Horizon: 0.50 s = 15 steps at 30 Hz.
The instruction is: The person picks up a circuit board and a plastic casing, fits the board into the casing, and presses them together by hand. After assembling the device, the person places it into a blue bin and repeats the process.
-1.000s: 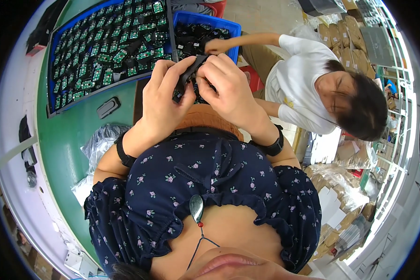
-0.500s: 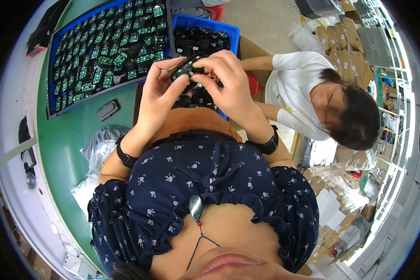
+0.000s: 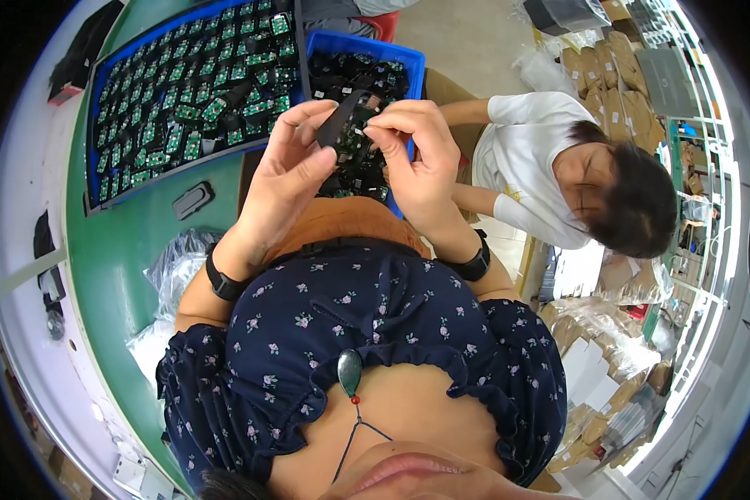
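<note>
Over the blue bin, my left hand [image 3: 285, 162] holds a thin black casing [image 3: 339, 121] between thumb and fingers, tilted so that its narrow side shows. My right hand [image 3: 421, 154] is closed in a pinch just right of the casing. What its fingertips hold is too small to make out against the dark parts behind. The blue bin [image 3: 417, 71] below contains many black parts with small circuit boards. Left of my hands, a black-edged blue tray [image 3: 193, 165] carries rows of green circuit boards in black housings.
A dark oval casing [image 3: 193, 198] lies on the green table [image 3: 133, 275], near clear plastic bags [image 3: 183, 267]. To the right a person in a white shirt [image 3: 533, 158] sits close to the bin. Brown packages [image 3: 629, 92] are stacked behind that person.
The black casing has turned in my left hand from showing its green board to showing its narrow side. My right hand has shifted slightly right and down, its fingers now pinched.
</note>
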{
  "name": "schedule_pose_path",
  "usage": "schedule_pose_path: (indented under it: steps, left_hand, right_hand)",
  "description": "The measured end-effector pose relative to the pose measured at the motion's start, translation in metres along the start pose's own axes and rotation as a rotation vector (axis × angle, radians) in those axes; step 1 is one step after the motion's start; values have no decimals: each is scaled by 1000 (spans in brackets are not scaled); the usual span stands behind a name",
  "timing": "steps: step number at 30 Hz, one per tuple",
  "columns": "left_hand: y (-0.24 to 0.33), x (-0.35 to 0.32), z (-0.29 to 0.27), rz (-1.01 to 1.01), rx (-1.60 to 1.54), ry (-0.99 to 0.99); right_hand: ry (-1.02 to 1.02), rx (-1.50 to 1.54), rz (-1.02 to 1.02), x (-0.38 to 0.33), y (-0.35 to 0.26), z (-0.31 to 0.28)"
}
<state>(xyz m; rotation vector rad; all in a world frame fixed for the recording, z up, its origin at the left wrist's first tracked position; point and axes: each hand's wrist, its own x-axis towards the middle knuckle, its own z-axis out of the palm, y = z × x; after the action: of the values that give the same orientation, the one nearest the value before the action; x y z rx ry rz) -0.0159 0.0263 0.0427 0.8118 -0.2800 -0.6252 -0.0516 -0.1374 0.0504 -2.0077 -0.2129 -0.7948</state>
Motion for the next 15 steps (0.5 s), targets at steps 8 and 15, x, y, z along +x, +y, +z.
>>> schedule_pose_path:
  steps: [8,15]
  left_hand:
    - [-12,1,2,305,263,8]
    - [-16,0,-1,350,240,38]
  right_hand:
    - [172,384,152,-8,5,27]
    - [58,32,-115,-5,4,27]
